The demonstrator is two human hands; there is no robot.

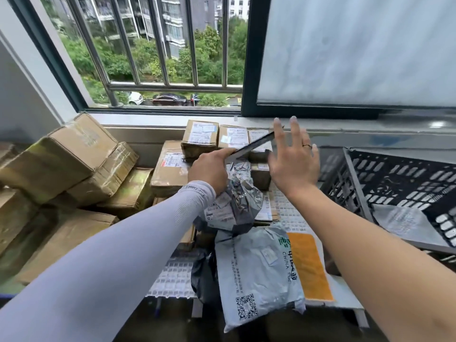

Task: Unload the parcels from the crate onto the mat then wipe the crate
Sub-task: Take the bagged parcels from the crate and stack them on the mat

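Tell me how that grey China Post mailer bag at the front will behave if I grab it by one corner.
The grey China Post mailer bag looks like thin, wrinkled plastic film, so it will probably sag and fold rather than stay flat. Its smooth surface may be slippery. It lies fairly flat, so it is probably light.

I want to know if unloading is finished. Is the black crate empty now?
No. The black crate still holds one flat grey parcel against its perforated bottom.

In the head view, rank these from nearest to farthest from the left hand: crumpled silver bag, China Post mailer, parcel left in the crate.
1. crumpled silver bag, directly under the left hand.
2. China Post mailer, lower down on the mat.
3. parcel inside the crate, far right.
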